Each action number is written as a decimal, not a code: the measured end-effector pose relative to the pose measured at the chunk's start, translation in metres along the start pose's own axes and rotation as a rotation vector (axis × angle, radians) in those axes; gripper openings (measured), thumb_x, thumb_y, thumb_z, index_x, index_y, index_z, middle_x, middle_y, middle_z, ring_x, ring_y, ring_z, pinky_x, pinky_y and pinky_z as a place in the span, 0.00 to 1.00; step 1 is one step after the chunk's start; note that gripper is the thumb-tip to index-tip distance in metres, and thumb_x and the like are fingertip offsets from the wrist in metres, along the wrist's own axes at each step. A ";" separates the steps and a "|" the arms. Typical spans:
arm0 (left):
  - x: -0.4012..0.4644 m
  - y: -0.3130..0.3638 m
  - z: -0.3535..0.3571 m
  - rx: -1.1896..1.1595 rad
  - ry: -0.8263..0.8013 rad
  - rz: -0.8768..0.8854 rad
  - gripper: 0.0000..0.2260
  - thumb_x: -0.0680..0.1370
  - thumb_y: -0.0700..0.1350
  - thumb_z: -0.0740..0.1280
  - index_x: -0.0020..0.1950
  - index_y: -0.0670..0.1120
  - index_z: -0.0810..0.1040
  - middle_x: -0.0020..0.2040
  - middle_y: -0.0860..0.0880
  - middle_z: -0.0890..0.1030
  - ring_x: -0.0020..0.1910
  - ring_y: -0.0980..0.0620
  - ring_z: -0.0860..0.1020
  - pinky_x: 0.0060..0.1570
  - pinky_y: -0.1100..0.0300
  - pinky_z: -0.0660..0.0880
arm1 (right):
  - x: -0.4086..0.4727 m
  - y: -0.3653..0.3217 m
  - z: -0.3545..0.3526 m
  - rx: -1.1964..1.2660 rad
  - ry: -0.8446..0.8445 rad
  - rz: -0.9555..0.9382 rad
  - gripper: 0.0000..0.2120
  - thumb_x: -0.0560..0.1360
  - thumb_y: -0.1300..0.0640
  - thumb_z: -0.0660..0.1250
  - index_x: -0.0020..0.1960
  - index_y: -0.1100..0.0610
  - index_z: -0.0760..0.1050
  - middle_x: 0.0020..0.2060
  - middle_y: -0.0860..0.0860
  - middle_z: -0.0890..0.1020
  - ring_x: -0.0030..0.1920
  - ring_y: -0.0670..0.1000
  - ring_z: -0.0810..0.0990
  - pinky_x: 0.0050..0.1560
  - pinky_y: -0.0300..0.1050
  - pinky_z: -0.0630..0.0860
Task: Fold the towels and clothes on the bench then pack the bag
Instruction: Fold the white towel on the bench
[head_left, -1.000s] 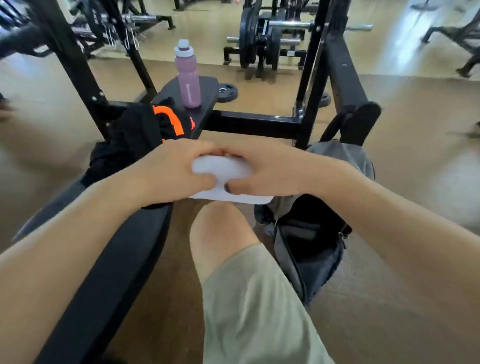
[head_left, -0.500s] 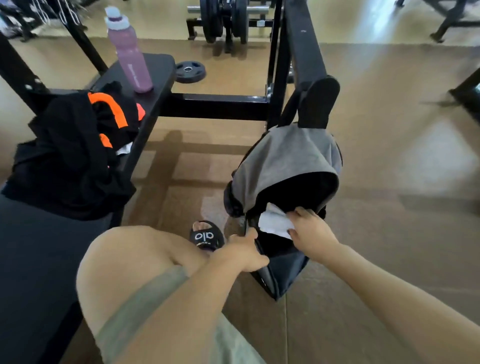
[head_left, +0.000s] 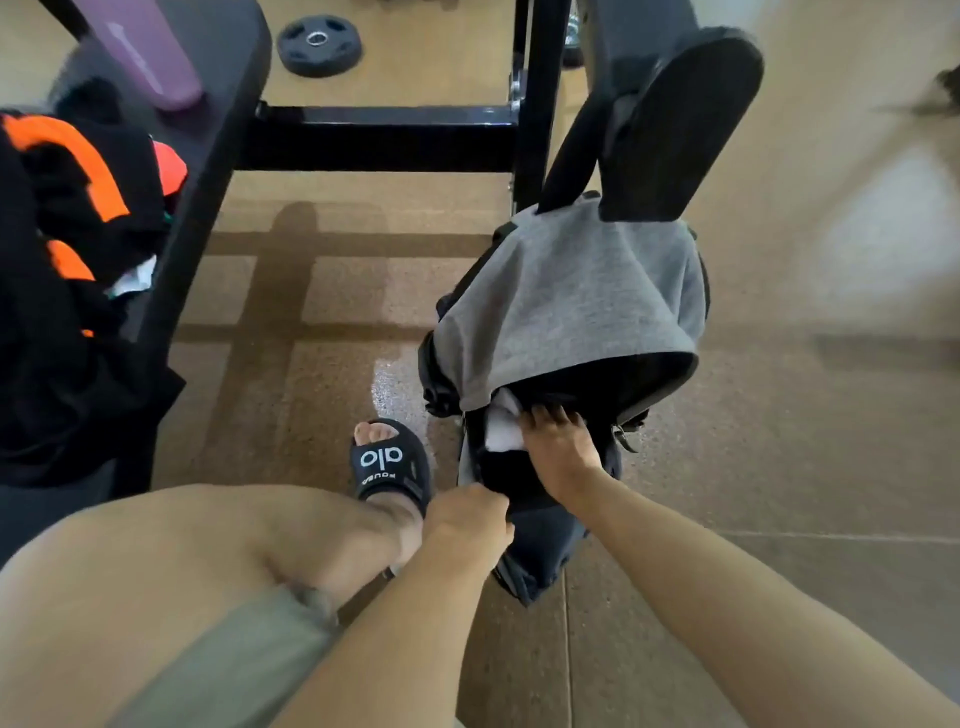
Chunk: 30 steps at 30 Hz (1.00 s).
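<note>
The white towel (head_left: 501, 434) sits folded in the mouth of the bag (head_left: 540, 530), directly under the fingers (head_left: 545, 415) of the right hand (head_left: 558, 449), which lie side by side and press its soft bundle down into the dark opening; only a pale, creased corner shows just left of the knuckles. The left hand (head_left: 467, 519) is curled tight on the near rim of the bag, nearer to the person than those pressing fingers, and grips the fabric edge in a closed fist. The bag stands on the floor, dark and slack-sided, a smooth woven cloth with a small buckle hanging at its right flank. A grey garment (head_left: 571, 296), thick and matte like sweatshirt knit, drapes over the top of it just beyond the right fingertips, forming a hood-like arch over the opening. Well to the left of both hands, black clothes with orange stripes (head_left: 78, 208) lie rumpled in a heap on the padded black bench (head_left: 228, 93), with a bit of white cloth peeking from the pile. Beyond them a smooth mauve bottle (head_left: 140, 52) stands on the bench, blurred. Just left of the gripping hand a foot wears a black slide sandal (head_left: 389, 462) with white lettering. The floor (head_left: 322, 301) is tan and speckled, and a round black weight plate (head_left: 319, 44) lies on it far beyond the hands.
</note>
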<state>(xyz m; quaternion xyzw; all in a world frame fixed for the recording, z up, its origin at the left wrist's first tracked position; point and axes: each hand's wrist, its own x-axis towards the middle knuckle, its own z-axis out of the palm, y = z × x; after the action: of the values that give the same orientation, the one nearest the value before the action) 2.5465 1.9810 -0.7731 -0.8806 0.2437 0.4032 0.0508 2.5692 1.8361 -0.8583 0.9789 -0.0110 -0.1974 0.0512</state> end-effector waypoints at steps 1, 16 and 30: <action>-0.001 -0.003 0.001 -0.007 0.019 0.007 0.13 0.85 0.51 0.58 0.64 0.45 0.74 0.59 0.41 0.78 0.58 0.39 0.78 0.47 0.52 0.71 | 0.004 0.000 -0.001 -0.029 0.010 0.008 0.17 0.65 0.64 0.75 0.53 0.61 0.82 0.47 0.57 0.82 0.48 0.61 0.82 0.45 0.55 0.79; -0.011 -0.020 -0.009 -0.310 0.145 -0.015 0.14 0.82 0.53 0.59 0.58 0.46 0.78 0.59 0.43 0.79 0.58 0.42 0.78 0.56 0.50 0.77 | -0.005 -0.006 -0.023 -0.091 -0.135 0.063 0.28 0.77 0.60 0.66 0.75 0.57 0.64 0.68 0.57 0.73 0.69 0.60 0.72 0.66 0.54 0.72; -0.173 -0.181 -0.136 -0.557 0.900 -0.140 0.07 0.80 0.42 0.63 0.52 0.50 0.80 0.44 0.54 0.80 0.44 0.52 0.78 0.48 0.56 0.74 | -0.066 -0.134 -0.228 0.699 0.320 -0.308 0.11 0.77 0.62 0.62 0.57 0.56 0.78 0.51 0.52 0.81 0.51 0.55 0.79 0.53 0.51 0.77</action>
<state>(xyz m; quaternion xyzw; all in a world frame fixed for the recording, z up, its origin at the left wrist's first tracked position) 2.6289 2.1678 -0.5745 -0.9608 0.0661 0.0308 -0.2675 2.5968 1.9940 -0.6376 0.9459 0.0774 -0.0325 -0.3135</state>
